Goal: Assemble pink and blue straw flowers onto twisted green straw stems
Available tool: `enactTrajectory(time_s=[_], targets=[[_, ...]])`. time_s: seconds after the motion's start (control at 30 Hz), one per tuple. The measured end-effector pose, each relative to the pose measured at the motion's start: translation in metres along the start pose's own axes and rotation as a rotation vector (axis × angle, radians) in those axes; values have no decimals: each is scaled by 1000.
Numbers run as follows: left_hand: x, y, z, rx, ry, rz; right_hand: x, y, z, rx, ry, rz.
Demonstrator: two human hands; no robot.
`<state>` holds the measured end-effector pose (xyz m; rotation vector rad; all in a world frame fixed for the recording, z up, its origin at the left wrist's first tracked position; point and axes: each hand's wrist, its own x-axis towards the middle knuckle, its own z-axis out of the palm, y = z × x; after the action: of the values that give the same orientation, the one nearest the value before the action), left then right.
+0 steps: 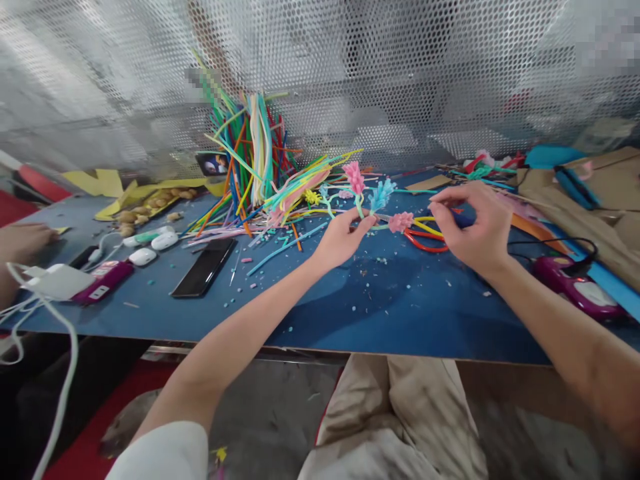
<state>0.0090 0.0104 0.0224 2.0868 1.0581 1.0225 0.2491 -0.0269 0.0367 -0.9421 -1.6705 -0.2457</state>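
Observation:
My left hand point(345, 235) is closed in a pinch on a sprig of pipe-cleaner flowers. A pink fuzzy bloom point(354, 179) and a blue bloom point(382, 195) stick up above its fingertips, and a yellow one point(313, 197) shows behind. Between my hands is a paler pink bloom point(401, 222); whether it joins the sprig I cannot tell. My right hand point(477, 227) hovers to the right, thumb and forefinger pinched together. Whatever they hold, if anything, is too small to make out. Scissors with red and yellow handles point(425, 247) lie just below and left of it.
A big bunch of coloured pipe cleaners point(257, 150) stands against the perforated metal panel point(400, 80). A black phone point(205, 267), purple power strips point(103, 281) and brown lumps on yellow paper point(150, 203) lie leftward. Cardboard point(610, 207) sits right. Another person's hand point(25, 247) rests far left.

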Motion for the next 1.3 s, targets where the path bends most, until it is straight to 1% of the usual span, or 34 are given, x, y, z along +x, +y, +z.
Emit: enactTrajectory(time_s=[0.07,0.13,0.2,0.27,0.4,0.53,0.77,0.87,0.93,1.0,1.13,1.3], targets=[[0,-2,-3,82,69,41,2,7,-2,-36,-13,-116],[-2,-1,-4,230,116,58,2,12,0,-35,-52,-186],[-5,1,-3,388,141,64,1,17,3,-24,-106,-218],[-8,3,-1,495,143,82,-2,21,6,-20,-173,-236],[-13,4,8,574,112,132,-5,29,7,-54,-330,-284],[-17,4,14,599,118,169,-5,33,4,-119,-400,-321],[-21,7,14,532,97,166,-5,35,2,-127,-446,-348],[-20,8,14,534,82,158,-6,35,3,-135,-445,-374],[-19,9,13,497,56,142,-6,34,3,-145,-429,-406],[-17,10,13,396,9,114,-6,32,3,-161,-424,-428],[-14,10,12,146,-117,53,-6,24,3,-207,-431,-425],[-13,8,12,-220,-250,-132,-8,21,3,-173,-324,-474]])
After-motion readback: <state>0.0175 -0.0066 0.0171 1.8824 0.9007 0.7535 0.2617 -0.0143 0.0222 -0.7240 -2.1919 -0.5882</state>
